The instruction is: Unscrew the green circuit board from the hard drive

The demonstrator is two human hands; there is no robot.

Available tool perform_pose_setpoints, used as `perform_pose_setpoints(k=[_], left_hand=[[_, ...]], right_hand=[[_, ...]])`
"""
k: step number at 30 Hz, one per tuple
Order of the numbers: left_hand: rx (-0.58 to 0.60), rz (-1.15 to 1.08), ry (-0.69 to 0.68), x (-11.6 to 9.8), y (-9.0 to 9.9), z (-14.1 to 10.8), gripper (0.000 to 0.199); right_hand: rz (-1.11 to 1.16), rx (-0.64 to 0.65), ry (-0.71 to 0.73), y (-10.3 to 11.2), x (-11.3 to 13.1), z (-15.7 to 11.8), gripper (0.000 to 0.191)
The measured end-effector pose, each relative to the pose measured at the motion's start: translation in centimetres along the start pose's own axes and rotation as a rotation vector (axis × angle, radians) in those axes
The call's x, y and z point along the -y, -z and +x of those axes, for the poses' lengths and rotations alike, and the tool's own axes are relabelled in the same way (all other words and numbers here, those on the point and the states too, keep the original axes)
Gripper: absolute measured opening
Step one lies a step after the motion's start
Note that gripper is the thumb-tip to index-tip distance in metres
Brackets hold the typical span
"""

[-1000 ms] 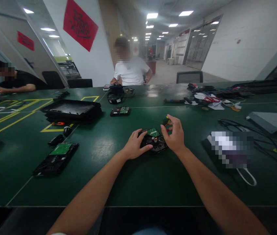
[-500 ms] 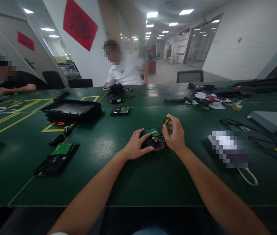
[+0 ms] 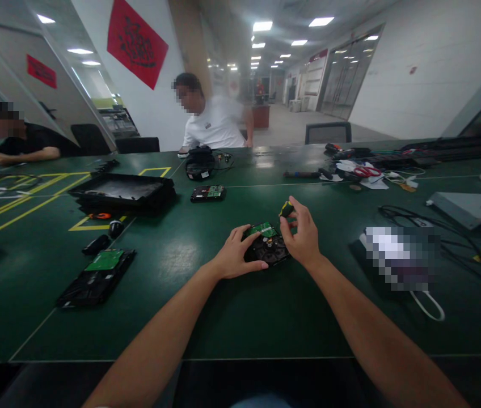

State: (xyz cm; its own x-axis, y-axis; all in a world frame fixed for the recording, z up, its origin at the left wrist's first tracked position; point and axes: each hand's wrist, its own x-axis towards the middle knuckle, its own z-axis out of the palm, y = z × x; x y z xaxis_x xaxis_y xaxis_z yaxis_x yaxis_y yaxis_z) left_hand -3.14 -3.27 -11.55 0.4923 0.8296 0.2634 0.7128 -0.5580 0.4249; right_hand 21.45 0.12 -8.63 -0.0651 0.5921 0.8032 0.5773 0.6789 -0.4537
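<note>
A hard drive (image 3: 267, 249) with a green circuit board lies on the green table before me. My left hand (image 3: 237, 253) holds its left end, the thumb along the near side and the fingers spread over the far side. At the drive's right end my right hand (image 3: 302, 231) pinches a screwdriver (image 3: 286, 209) by its yellow-and-black handle. The handle is tilted; the shaft and tip cannot be made out clearly. Another hard drive (image 3: 96, 277) with a green board lies to the left, and a smaller-looking drive (image 3: 207, 193) sits farther back.
A black tray (image 3: 121, 190) stands at the back left, near a black mouse-like object (image 3: 96, 245). To the right are a blurred-out device (image 3: 397, 258), a grey box (image 3: 474, 209) and black cables. Tools and papers clutter the far right. Two people sit across the table.
The screwdriver handle has turned slightly in my right fingers. My left hand stays on the hard drive. The whole view has shifted a little.
</note>
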Motion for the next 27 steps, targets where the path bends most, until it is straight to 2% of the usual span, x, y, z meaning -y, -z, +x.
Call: perform_pose_setpoints(k=[9,27], left_hand=[[0.024,-0.001,-0.009,-0.03,0.07,-0.1,0.12],[0.028,-0.012,0.01,-0.05,-0.15,-0.19,0.118]], right_hand=[[0.0,0.009,0.006,0.14,0.22,0.12,0.061],[-0.022,-0.023,-0.019,-0.02,-0.26,0.04,0.058]])
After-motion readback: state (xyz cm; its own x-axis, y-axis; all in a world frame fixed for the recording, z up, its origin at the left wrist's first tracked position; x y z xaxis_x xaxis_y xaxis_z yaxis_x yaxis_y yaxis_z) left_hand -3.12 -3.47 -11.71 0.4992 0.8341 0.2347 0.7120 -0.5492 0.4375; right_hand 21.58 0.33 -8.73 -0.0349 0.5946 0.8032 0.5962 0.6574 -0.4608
